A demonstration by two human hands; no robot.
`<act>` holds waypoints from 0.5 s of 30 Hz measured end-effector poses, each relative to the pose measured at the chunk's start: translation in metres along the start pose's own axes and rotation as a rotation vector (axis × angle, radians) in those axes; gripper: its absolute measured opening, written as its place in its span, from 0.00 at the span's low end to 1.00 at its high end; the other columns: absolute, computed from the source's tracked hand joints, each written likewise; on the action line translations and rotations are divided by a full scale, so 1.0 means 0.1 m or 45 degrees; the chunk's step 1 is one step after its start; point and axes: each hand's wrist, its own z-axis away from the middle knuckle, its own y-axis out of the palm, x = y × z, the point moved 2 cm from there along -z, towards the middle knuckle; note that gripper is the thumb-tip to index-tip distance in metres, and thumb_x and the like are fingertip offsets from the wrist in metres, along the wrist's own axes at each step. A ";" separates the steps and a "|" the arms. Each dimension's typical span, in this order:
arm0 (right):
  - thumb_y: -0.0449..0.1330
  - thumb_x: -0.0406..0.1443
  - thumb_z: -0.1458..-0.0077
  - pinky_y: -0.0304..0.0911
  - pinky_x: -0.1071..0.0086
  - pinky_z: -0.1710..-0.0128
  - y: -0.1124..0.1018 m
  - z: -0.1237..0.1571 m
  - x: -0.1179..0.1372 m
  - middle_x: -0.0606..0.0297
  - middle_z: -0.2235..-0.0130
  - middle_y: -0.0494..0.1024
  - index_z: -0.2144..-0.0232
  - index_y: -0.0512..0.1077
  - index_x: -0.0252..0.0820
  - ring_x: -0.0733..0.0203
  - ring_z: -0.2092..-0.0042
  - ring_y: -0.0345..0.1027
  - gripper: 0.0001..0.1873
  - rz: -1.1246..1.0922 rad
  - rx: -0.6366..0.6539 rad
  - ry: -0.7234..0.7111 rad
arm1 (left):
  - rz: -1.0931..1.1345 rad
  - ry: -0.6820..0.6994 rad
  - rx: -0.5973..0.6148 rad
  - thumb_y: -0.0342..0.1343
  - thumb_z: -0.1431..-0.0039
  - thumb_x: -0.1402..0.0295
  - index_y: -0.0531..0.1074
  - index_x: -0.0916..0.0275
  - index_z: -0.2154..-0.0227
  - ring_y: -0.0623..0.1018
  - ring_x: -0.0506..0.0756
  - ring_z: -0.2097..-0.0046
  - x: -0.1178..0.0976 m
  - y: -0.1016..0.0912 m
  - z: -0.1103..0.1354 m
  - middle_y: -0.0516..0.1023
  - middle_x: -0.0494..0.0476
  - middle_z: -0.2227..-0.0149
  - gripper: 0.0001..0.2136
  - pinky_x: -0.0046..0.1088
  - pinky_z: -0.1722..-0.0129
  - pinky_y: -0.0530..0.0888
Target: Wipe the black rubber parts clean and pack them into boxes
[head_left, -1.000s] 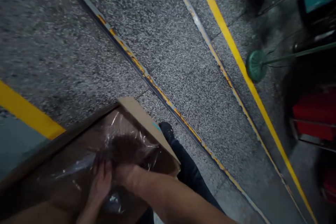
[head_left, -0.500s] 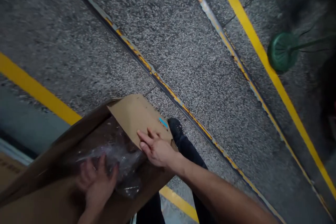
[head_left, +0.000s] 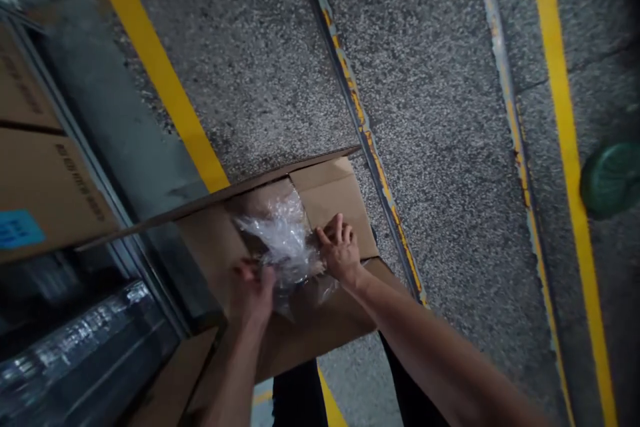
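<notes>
An open brown cardboard box [head_left: 320, 327] is held low in front of me, with one inner flap [head_left: 325, 200] folded back. Crumpled transparent plastic wrap [head_left: 283, 240] bulges from the box between my hands. My left hand [head_left: 253, 293] curls over the wrap's lower left edge and grips it. My right hand [head_left: 340, 250] rests against the wrap's right side with its fingers apart, next to the flap. The box's contents under the wrap are hidden.
Stacked cardboard cartons [head_left: 40, 180] and a shiny wrapped bundle [head_left: 75, 353] stand at the left. Speckled stone floor [head_left: 440, 113] lies below, crossed by yellow lines and a worn metal strip [head_left: 350, 87]. A green round base [head_left: 610, 179] sits at the right edge.
The view has swung left, bringing cartons into sight. The box has turned, and the plastic wrap now bulges higher. My right hand has moved off the cardboard flap onto the wrap's side.
</notes>
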 end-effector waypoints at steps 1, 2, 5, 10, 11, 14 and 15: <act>0.55 0.34 0.39 0.54 0.43 0.45 -0.02 -0.01 -0.01 0.47 0.29 0.34 0.34 0.57 0.59 0.32 0.37 0.53 0.33 0.026 0.001 0.002 | 0.003 -0.074 -0.032 0.49 0.37 0.48 0.43 0.69 0.31 0.49 0.74 0.30 -0.21 0.20 -0.08 0.44 0.79 0.30 0.41 0.57 0.36 0.59; 0.56 0.33 0.40 0.55 0.44 0.45 -0.07 0.00 -0.04 0.48 0.28 0.35 0.34 0.58 0.59 0.33 0.37 0.54 0.33 0.039 0.018 -0.004 | 0.012 -0.150 -0.076 0.53 0.40 0.48 0.41 0.71 0.31 0.44 0.79 0.31 -0.40 0.37 -0.16 0.36 0.82 0.30 0.45 0.65 0.38 0.56; 0.53 0.36 0.37 0.59 0.51 0.43 -0.32 0.23 -0.17 0.52 0.29 0.45 0.36 0.63 0.54 0.40 0.36 0.56 0.27 -0.018 0.096 -0.137 | -0.081 -0.330 -0.233 0.59 0.45 0.55 0.34 0.74 0.31 0.36 0.84 0.32 -0.77 0.70 -0.33 0.27 0.86 0.31 0.50 0.73 0.42 0.54; 0.56 0.46 0.38 0.39 0.40 0.32 -0.55 1.41 -0.42 0.63 0.28 0.45 0.32 0.54 0.55 0.39 0.30 0.39 0.34 0.126 -0.131 -0.592 | -0.114 -0.306 -0.294 0.45 0.38 0.69 0.34 0.73 0.30 0.36 0.81 0.31 -0.82 0.77 -0.30 0.31 0.85 0.31 0.37 0.73 0.41 0.52; 0.58 0.43 0.39 0.33 0.40 0.32 -0.50 1.62 -0.43 0.66 0.29 0.45 0.32 0.53 0.58 0.39 0.29 0.38 0.35 0.198 -0.179 -0.691 | -0.104 -0.315 -0.280 0.42 0.37 0.70 0.35 0.73 0.30 0.36 0.80 0.31 -0.83 0.74 -0.28 0.31 0.84 0.31 0.35 0.73 0.41 0.51; 0.56 0.38 0.37 0.21 0.43 0.31 -0.27 1.79 -0.40 0.70 0.29 0.47 0.32 0.52 0.59 0.46 0.28 0.33 0.35 0.307 -0.325 -0.843 | -0.097 -0.386 -0.173 0.45 0.38 0.68 0.37 0.74 0.30 0.37 0.80 0.31 -0.90 0.58 -0.25 0.30 0.83 0.30 0.37 0.71 0.40 0.51; 0.55 0.38 0.36 0.19 0.43 0.31 -0.23 1.67 -0.37 0.70 0.29 0.47 0.31 0.51 0.59 0.47 0.28 0.32 0.34 0.308 -0.367 -0.833 | -0.099 -0.391 -0.095 0.50 0.41 0.66 0.39 0.75 0.31 0.38 0.80 0.31 -0.91 0.49 -0.26 0.32 0.84 0.31 0.39 0.70 0.40 0.51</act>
